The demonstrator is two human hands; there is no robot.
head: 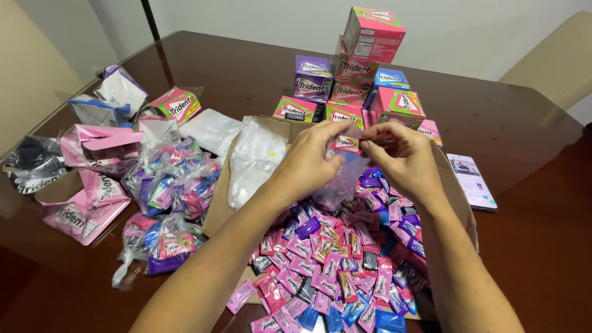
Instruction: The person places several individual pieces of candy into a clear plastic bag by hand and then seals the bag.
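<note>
Left hand (308, 161) and right hand (402, 161) meet above pile of gum packs (336, 259) on brown surface (530, 234). Fingers pinch small pink pack (346, 143) and thin clear bag (336, 185). Pack looks light, flat, slick; best pinched at edges. Bag soft, floppy.

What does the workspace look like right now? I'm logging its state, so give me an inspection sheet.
Surface: dark glossy table.
Job's things: small pink pack and clear bag held over loose packs on cardboard.
Clutter: stacked boxes, torn empty boxes, filled bags, phone.
Grippers: left hand and right hand both pinch the pack.
Cables: nothing seen.
Surroundings: pale wall, chair back.
</note>
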